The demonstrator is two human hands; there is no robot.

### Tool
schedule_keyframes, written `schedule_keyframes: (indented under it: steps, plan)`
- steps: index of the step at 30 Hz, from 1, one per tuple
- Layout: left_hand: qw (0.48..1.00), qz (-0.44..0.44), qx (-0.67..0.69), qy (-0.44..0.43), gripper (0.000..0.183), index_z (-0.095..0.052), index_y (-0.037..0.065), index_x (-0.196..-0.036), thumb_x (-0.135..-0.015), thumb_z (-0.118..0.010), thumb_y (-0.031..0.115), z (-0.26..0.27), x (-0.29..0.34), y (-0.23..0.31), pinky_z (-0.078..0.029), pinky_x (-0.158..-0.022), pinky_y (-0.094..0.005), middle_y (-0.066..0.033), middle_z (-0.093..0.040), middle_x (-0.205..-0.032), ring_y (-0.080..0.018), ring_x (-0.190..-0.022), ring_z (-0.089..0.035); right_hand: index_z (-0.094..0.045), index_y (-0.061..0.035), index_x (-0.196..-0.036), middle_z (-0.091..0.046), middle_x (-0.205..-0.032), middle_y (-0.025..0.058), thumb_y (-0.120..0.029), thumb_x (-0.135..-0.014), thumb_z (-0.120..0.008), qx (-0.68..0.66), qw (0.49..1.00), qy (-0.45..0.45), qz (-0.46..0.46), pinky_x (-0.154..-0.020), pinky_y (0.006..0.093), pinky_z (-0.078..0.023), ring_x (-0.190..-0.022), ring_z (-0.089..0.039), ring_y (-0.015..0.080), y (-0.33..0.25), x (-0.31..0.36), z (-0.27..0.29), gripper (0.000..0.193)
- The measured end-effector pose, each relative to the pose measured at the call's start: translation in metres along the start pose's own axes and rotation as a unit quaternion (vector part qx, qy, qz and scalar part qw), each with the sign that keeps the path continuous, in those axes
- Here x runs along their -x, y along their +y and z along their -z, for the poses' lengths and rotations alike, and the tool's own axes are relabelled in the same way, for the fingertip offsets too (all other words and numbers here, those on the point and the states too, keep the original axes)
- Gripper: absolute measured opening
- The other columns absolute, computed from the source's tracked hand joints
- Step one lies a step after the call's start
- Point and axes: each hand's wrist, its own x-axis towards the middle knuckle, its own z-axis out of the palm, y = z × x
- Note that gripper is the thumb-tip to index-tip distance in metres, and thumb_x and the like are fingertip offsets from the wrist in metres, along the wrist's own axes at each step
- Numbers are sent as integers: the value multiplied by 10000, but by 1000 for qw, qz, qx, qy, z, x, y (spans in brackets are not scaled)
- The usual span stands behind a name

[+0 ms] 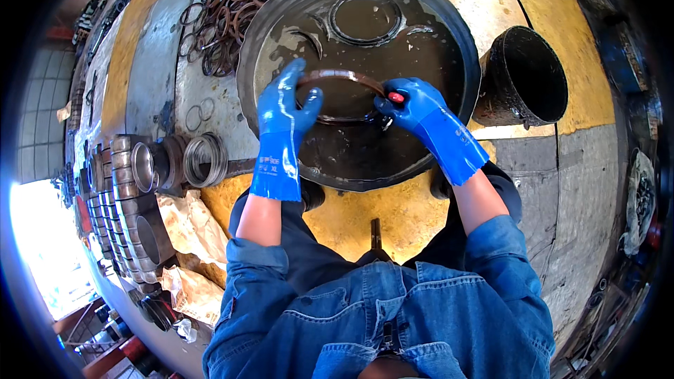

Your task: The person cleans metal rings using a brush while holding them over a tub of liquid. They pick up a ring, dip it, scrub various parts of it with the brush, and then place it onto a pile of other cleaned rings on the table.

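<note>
Over a wide round basin (256,24) of murky dark liquid, a thin reddish-brown ring (344,74) is held up between my hands. My left hand (284,107), in a blue rubber glove, has the ring's left side in the gap between its fingers and thumb. My right hand (414,107), gloved alike, is closed at the ring's right side. A small red-ended tool (397,97) pokes out of that fist; its working end is hidden. Another large ring (335,17) lies in the liquid at the basin's far side.
A heap of brown rings (235,7) lies beyond the basin to the left. A black bucket (491,91) stands at its right. Stacked metal cylinders (130,203), wire-like coils (206,159) and crumpled brown paper (193,228) sit at my left.
</note>
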Motion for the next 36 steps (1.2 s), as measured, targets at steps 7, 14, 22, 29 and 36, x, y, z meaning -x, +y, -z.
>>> schedule_keyframes:
  steps: [7,14,22,29,36]
  plan:
    - [948,121,107,-273,410,-656,95,-1305,-912,-732,184,-10,13,27,-567,-816,-342,-104,-747,-980,-216,-892,-723,-760,-179,-1084,-746,-1062,130,-275,-878,-727,76,994,30,76,-897,461,-555,-1021,-696,370,8,-2,-34,230]
    - [805,424,391,-139,323,-681,86,-1263,-974,-705,228,9,5,5,-365,-487,-196,-40,-729,-829,-42,-533,-482,-766,-95,-1121,-757,-1049,145,-267,-931,-725,-183,969,67,-153,-898,348,-561,-945,-728,303,15,-2,-18,259]
    - [754,439,479,-99,299,-671,77,-1266,-991,-690,193,-4,10,3,-338,-444,-199,-62,-722,-821,-45,-504,-473,-759,-62,-1129,-754,-1116,160,-79,-868,-781,-192,925,222,241,-880,375,-588,-1005,-744,317,-26,-12,-33,263]
    - [713,414,561,-78,325,-664,76,-1304,-989,-694,149,1,9,9,-305,-420,-192,-38,-661,-751,-44,-487,-472,-764,-29,-1036,-766,-925,90,-230,-926,-714,-287,937,171,-106,-794,323,-557,-844,-707,163,-7,-13,-28,235]
    - [752,374,541,-53,381,-617,40,-1373,-1003,-660,121,-4,8,15,-318,-412,-203,-41,-653,-738,-56,-450,-443,-763,-16,-965,-728,-803,86,-346,-888,-721,-347,898,61,-263,-695,327,-530,-731,-657,157,6,-7,-52,341]
